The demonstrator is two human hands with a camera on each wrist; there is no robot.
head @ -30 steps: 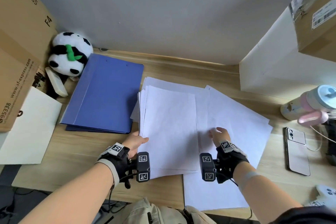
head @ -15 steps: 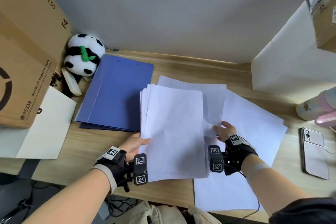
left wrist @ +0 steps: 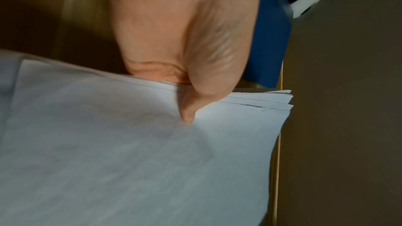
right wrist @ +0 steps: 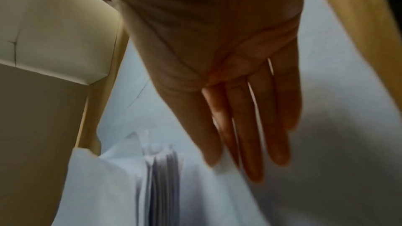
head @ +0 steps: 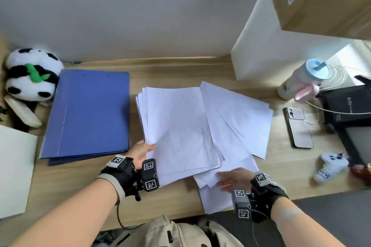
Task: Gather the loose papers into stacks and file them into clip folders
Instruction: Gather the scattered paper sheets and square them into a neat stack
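wooden desk point(head: 176, 68) at grey wall | left hand point(head: 140, 151) grip pinches paper stack point(head: 176, 126) | right hand point(head: 233, 179) grip flat, fingers straight

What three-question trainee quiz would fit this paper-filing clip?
1. True or false: the left hand pinches the stack at its edge.
2. Which lies on the desk just left of the stack? A) phone B) folder C) cup
3. Fill in: the right hand has its fingers ____ over the loose sheets.

Key
1. True: the left wrist view shows the thumb on top of the stack's edge.
2. B: the blue folder. The phone and cup are to the right.
3. Straight: it grips nothing.
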